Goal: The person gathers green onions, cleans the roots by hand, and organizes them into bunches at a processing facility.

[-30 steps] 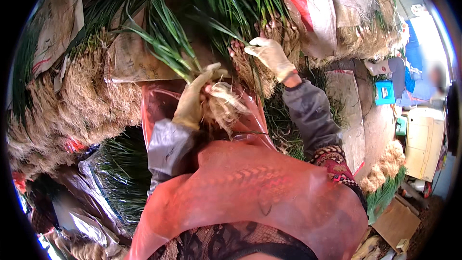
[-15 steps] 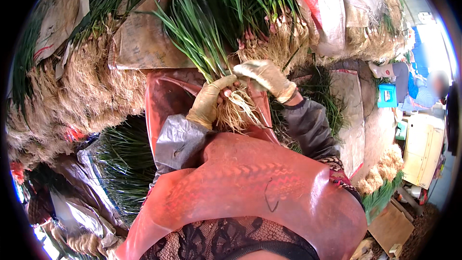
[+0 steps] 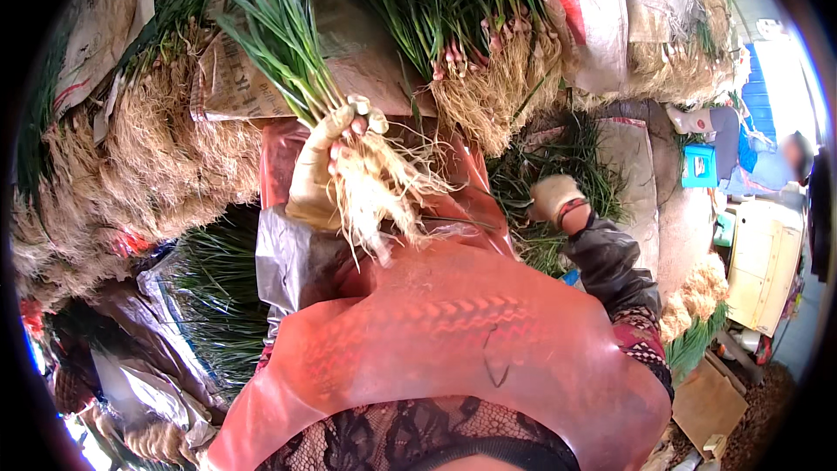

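My left hand (image 3: 314,170), in a pale rubber glove, is closed round a bunch of green garlic (image 3: 353,157). Its long green leaves point up and left, pinkish bulbs show by my fingers, and pale roots hang toward my apron. On the right, my gloved right hand (image 3: 556,198) is over a heap of loose green leaves (image 3: 571,153), apart from the bunch. Its fingers are turned down and mostly hidden, so I cannot see whether they hold anything. Ahead lies a pile of more green garlic (image 3: 497,61), roots toward me.
Rows of rooted green garlic (image 3: 166,157) lie at the left, partly under sacks (image 3: 253,78). My red plastic apron (image 3: 436,305) covers my lap. At the right are a blue stool (image 3: 699,166), a cream cabinet (image 3: 760,266) and another person (image 3: 767,170).
My left hand has moved left with the bunch, whose roots now show more fully. My right hand has left the bunch and moved right and nearer me, to the heap of loose leaves.
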### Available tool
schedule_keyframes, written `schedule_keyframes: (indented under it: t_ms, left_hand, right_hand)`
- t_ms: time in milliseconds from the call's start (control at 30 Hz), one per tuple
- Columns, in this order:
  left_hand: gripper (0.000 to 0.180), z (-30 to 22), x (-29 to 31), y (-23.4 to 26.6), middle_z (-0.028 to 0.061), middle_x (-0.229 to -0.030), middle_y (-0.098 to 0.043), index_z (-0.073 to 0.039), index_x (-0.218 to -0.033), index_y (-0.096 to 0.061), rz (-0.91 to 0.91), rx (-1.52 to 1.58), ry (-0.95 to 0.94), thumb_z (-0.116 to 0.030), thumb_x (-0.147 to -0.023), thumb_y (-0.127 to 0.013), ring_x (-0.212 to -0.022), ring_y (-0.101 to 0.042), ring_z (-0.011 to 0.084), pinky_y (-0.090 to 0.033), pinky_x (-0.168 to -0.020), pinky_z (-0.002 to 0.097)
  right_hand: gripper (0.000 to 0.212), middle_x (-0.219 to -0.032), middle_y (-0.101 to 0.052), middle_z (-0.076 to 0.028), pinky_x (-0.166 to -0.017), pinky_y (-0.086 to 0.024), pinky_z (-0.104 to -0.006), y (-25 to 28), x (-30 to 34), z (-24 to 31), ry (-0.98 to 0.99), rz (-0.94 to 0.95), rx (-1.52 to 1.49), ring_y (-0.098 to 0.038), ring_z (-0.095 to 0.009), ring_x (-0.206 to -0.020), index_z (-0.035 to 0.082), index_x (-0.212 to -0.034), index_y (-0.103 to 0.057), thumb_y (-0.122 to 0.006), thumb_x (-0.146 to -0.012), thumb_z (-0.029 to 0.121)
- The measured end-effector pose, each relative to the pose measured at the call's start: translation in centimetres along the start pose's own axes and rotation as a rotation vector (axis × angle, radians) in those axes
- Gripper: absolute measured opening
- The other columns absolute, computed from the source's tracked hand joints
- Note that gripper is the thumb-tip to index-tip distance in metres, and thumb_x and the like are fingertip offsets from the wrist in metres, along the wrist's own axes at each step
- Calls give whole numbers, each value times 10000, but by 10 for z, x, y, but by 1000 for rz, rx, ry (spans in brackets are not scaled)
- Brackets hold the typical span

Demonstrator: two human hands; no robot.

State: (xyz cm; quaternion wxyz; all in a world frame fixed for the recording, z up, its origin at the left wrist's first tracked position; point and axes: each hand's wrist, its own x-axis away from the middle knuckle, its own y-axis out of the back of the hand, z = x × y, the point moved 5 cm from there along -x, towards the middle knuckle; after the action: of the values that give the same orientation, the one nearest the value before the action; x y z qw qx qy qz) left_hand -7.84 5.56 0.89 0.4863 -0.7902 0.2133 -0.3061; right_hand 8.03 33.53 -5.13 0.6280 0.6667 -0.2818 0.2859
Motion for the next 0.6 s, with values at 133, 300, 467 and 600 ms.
schedule_keyframes:
  t_ms: [133, 300, 467, 600]
  left_hand:
    - [108, 14, -19, 23, 24, -763, -635, -57, -884, -638, -155, -228, 44, -163, -868, -645, -614, -578, 80, -491, -563, 196]
    - [183, 27, -53, 14, -10, -707, -625, -23, -994, -671, -238, -446, -3, -126, -843, -660, -522, -465, 12, -334, -451, 144]
    - [45, 45, -56, 19, -53, -647, -571, -87, -817, -652, -220, -468, 48, -120, -816, -684, -485, -440, 23, -298, -435, 163]
    - [76, 36, -45, 8, -50, -600, -498, -21, -851, -631, -185, -404, -3, -93, -870, -617, -470, -413, 27, -378, -452, 163]
  right_hand:
    - [517, -813, -664, -122, -656, -511, -374, 143, -24, 40, -70, -965, -302, -658, -279, -750, 65, -993, -647, -599, -833, 554]
    - [350, -720, -660, -149, -602, -508, -410, 201, -120, 47, -163, -967, -580, -653, -318, -678, 66, -828, -659, -632, -846, 415]
    - [223, -767, -671, -126, -631, -508, -399, 170, -87, 86, -4, -1102, -642, -650, -315, -694, 118, -855, -670, -610, -866, 333]
    - [255, -775, -670, -115, -653, -508, -414, 169, -89, 80, -74, -1223, -674, -654, -308, -707, 91, -833, -641, -581, -872, 336]
